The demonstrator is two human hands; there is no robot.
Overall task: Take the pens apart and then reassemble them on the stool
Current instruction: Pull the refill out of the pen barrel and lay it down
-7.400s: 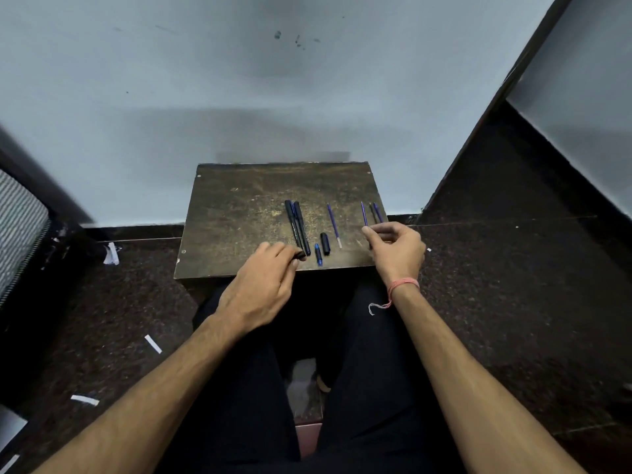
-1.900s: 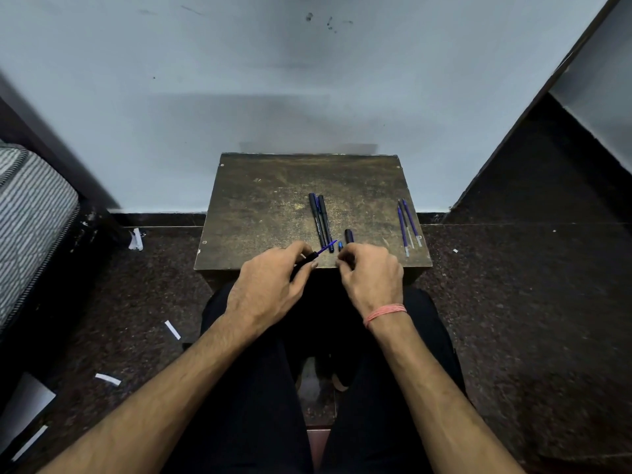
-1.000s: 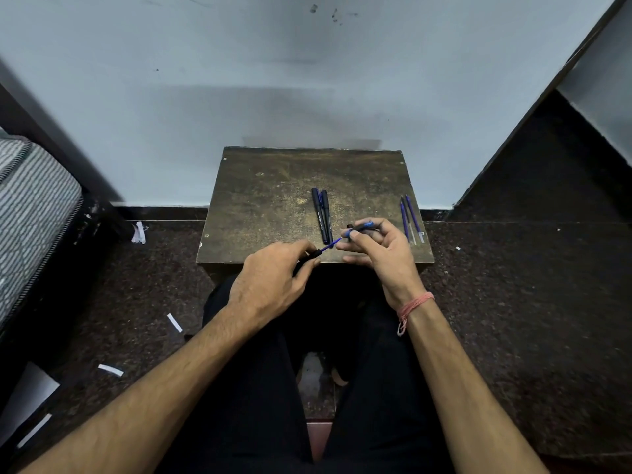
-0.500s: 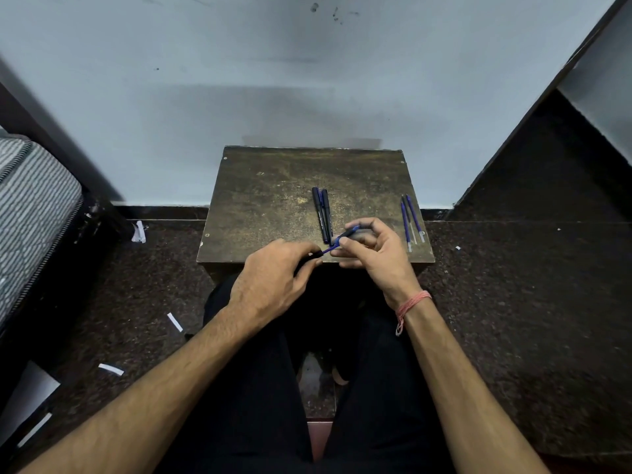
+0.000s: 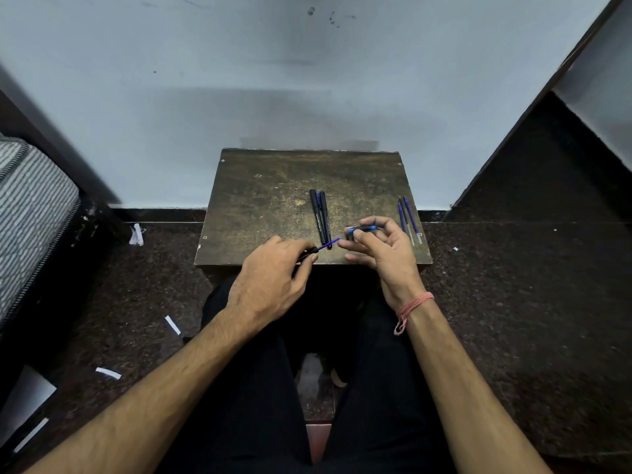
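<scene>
Pens in pieces at the stool's point(image 5: 260, 200) near edge.
Left hand point(image 5: 270, 285) pinches a black barrel point(image 5: 306, 253) with its blue refill point(image 5: 329, 243) jutting out; right hand point(image 5: 383, 251) pinches a blue tip piece point(image 5: 364, 229), other fingers loosely spread. Two black pens point(image 5: 319, 217) lie mid-stool, loose refills point(image 5: 408, 217) along the right edge.
</scene>
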